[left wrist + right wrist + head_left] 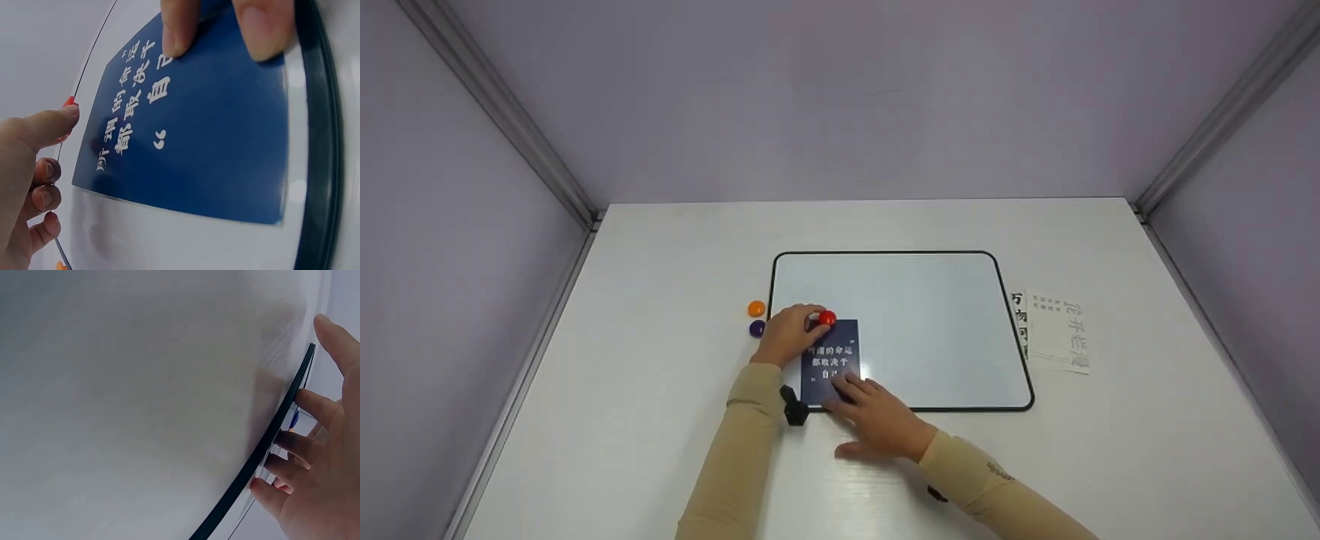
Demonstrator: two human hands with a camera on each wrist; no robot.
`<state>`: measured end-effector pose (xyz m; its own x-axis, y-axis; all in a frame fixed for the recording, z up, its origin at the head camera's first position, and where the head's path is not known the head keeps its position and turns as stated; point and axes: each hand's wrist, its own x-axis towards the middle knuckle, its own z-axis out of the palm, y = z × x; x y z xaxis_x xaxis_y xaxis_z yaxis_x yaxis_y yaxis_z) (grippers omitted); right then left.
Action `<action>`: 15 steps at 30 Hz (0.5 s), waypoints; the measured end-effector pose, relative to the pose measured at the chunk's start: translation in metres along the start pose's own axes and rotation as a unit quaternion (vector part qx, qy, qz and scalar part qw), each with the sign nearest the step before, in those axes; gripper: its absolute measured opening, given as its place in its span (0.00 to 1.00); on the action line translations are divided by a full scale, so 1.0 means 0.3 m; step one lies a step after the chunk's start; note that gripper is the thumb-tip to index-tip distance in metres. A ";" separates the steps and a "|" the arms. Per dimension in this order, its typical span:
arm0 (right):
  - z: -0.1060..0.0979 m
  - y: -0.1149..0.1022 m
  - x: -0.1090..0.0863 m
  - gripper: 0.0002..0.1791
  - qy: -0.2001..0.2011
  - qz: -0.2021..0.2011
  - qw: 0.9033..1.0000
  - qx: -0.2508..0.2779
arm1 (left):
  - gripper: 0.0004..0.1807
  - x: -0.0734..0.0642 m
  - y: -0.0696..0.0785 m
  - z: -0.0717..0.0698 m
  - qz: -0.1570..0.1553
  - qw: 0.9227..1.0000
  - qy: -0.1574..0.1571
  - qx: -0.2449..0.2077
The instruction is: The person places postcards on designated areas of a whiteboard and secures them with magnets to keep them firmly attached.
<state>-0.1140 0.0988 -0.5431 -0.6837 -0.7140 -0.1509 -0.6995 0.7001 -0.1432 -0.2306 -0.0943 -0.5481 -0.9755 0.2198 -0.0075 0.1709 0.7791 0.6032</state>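
A dark blue card printed with white Chinese characters lies at the lower left of a black-edged whiteboard. My left hand pinches a red round magnet by the card's top edge. In the left wrist view, the thumb covers much of the red magnet. Across the card's lower right part, my right hand rests its extended fingertips. The left wrist view shows two of those fingertips touching the blue surface. Seen from the right wrist, the right hand reaches over the board's black rim with spread fingers.
Left of the board sit an orange magnet and a dark purple-blue magnet. Pale cards with Chinese writing lie beyond its right edge, partly overlapping. The white table is bordered by pale walls on three sides.
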 end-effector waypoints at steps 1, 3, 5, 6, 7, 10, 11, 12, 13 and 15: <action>0.000 0.000 0.000 0.43 -0.001 0.000 1.000 -0.001 | 0.20 0.001 0.001 0.001 0.001 1.000 0.002 -0.002; -0.001 -0.001 0.001 0.43 -0.002 0.001 1.000 -0.004 | 0.19 0.003 0.001 0.004 0.003 1.000 0.005 -0.004; -0.004 -0.001 0.001 0.43 -0.003 0.000 1.000 -0.005 | 0.19 0.006 0.001 0.007 0.004 1.000 0.007 -0.003; -0.006 -0.002 0.001 0.42 -0.002 -0.001 1.000 -0.006 | 0.19 0.007 0.002 0.007 0.002 1.000 0.007 -0.003; -0.007 -0.001 0.001 0.42 -0.001 -0.001 1.000 -0.006 | 0.19 0.008 0.002 0.008 0.001 1.000 0.007 -0.002; -0.009 -0.001 0.002 0.42 0.001 -0.003 1.000 -0.008 | 0.19 0.012 0.002 0.010 -0.004 1.000 0.007 0.003; -0.009 -0.001 0.003 0.42 0.001 -0.003 1.000 -0.009 | 0.19 0.013 0.003 0.010 -0.005 1.000 0.007 0.005; -0.008 -0.001 0.003 0.42 0.002 -0.003 1.000 -0.009 | 0.19 0.013 0.003 0.010 -0.004 1.000 0.009 0.008; -0.006 -0.001 0.003 0.42 0.002 -0.002 1.000 -0.009 | 0.19 0.014 0.004 0.010 -0.003 1.000 0.010 0.010; -0.002 -0.001 0.004 0.43 0.000 0.000 1.000 -0.010 | 0.20 0.014 0.006 0.009 0.001 1.000 0.012 0.014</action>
<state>-0.1147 0.0978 -0.5426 -0.6838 -0.7141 -0.1502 -0.7036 0.6998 -0.1236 -0.2339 -0.0902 -0.5492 -0.9782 0.2071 0.0127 0.1759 0.7951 0.5805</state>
